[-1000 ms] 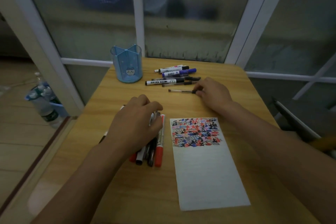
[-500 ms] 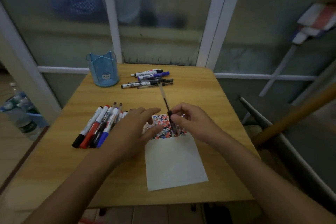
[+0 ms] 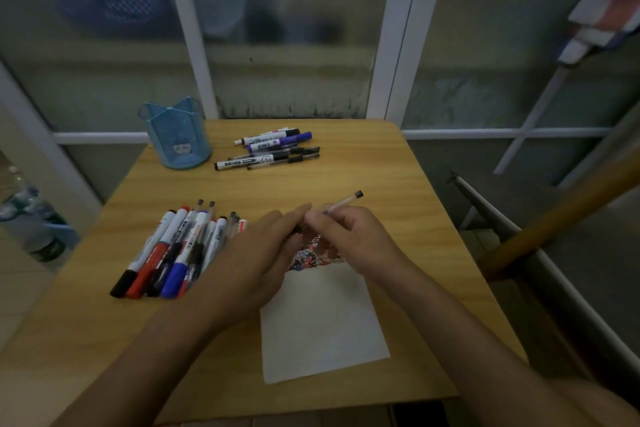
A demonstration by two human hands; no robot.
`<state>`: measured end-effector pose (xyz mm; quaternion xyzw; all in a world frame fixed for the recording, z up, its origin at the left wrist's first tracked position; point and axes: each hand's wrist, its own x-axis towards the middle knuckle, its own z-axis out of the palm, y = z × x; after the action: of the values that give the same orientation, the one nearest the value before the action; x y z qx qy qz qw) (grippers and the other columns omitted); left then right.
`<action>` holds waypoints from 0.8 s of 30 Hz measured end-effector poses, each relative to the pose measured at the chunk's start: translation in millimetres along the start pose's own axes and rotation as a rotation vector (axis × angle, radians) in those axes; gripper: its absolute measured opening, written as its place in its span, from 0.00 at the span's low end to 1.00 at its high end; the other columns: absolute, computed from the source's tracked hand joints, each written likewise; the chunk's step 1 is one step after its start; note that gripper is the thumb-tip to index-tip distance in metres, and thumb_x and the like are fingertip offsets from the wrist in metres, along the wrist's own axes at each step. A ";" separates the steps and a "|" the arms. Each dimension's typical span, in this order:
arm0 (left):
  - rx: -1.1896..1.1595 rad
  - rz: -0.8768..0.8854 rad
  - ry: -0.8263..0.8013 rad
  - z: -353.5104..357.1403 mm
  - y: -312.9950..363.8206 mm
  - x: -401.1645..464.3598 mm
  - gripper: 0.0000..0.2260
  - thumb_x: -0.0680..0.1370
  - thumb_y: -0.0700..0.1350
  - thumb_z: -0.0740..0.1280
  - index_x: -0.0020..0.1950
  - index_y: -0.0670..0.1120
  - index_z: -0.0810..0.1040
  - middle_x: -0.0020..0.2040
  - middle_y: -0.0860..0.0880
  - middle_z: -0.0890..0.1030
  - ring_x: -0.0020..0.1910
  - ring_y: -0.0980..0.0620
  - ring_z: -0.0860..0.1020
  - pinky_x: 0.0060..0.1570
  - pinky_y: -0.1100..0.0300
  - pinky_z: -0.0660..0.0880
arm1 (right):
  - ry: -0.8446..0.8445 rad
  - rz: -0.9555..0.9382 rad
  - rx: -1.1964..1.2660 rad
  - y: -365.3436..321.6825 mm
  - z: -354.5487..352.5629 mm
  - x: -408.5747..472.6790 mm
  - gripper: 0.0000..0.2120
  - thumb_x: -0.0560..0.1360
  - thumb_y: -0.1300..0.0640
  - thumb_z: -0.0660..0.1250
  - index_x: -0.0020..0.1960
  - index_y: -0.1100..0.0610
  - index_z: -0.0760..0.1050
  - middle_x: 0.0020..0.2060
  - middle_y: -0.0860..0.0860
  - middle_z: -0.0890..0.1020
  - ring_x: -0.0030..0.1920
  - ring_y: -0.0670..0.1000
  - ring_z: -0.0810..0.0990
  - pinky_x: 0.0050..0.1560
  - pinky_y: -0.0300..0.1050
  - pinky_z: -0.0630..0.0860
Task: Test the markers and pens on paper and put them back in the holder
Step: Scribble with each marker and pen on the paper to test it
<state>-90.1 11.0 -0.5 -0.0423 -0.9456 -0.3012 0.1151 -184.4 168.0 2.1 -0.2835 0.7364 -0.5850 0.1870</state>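
Observation:
My right hand grips a thin clear pen whose black end points up and to the right. My left hand meets it at the pen's lower end, fingertips pinching there; the cap itself is hidden. Both hands hover over the scribbled top of the white paper. A row of several markers and pens lies left of the paper. A second group of markers and pens lies at the far side of the table. The blue pen holder stands at the far left, with nothing seen in it.
The small wooden table ends close on every side, with a glass door and white frames behind it. Plastic bottles stand on the floor at the left. A wooden pole and a metal bar lean at the right.
My right hand picked the thin pen up from the far group and carried it over the paper. The pen has swung to point up-right. My left hand left the marker row and joined at its tip.

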 end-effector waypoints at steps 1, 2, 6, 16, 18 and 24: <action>0.007 0.001 0.001 -1.1 -0.9 0.7 0.20 0.83 0.57 0.50 0.74 0.58 0.65 0.50 0.58 0.74 0.49 0.63 0.72 0.45 0.67 0.68 | 0.003 0.003 0.010 -0.1 -0.3 2.2 0.11 0.81 0.51 0.64 0.47 0.54 0.83 0.37 0.46 0.84 0.35 0.43 0.81 0.39 0.43 0.76; 0.010 0.005 0.000 -2.1 -1.9 1.7 0.20 0.82 0.59 0.49 0.71 0.58 0.67 0.49 0.59 0.73 0.48 0.63 0.72 0.44 0.65 0.69 | 0.001 -0.003 0.015 -0.3 -0.6 3.9 0.14 0.82 0.50 0.64 0.48 0.56 0.84 0.37 0.45 0.84 0.35 0.44 0.81 0.39 0.42 0.76; 0.061 -0.014 -0.007 -4.5 -6.6 8.4 0.19 0.81 0.60 0.47 0.60 0.56 0.73 0.48 0.58 0.75 0.46 0.61 0.73 0.45 0.60 0.72 | 0.009 -0.016 -0.004 0.0 -0.7 6.2 0.17 0.83 0.51 0.62 0.43 0.59 0.83 0.35 0.45 0.83 0.34 0.43 0.79 0.37 0.37 0.74; 0.118 -0.005 -0.015 -11.3 -13.1 14.4 0.15 0.79 0.66 0.48 0.59 0.65 0.68 0.38 0.60 0.78 0.37 0.60 0.76 0.37 0.55 0.76 | -0.022 -0.012 0.047 2.0 -2.2 9.9 0.18 0.78 0.49 0.60 0.41 0.59 0.82 0.35 0.49 0.84 0.34 0.48 0.80 0.38 0.45 0.75; 0.107 -0.033 -0.055 -14.2 -10.5 15.3 0.18 0.78 0.67 0.48 0.64 0.67 0.67 0.45 0.64 0.77 0.40 0.63 0.75 0.40 0.59 0.76 | -0.008 -0.013 0.078 2.3 -2.8 9.1 0.18 0.78 0.49 0.59 0.43 0.60 0.81 0.37 0.52 0.85 0.34 0.50 0.80 0.36 0.44 0.75; 0.346 -0.173 -0.140 -20.3 -19.8 10.7 0.35 0.70 0.73 0.55 0.75 0.63 0.59 0.51 0.57 0.68 0.50 0.58 0.66 0.48 0.60 0.67 | 0.187 0.019 0.060 7.1 -19.0 5.6 0.16 0.84 0.54 0.56 0.50 0.52 0.83 0.38 0.54 0.86 0.38 0.54 0.85 0.38 0.44 0.78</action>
<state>-99.6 -16.7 7.0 0.0387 -0.9891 -0.1395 0.0284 -201.6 179.9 0.2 -0.2151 0.7354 -0.6290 0.1313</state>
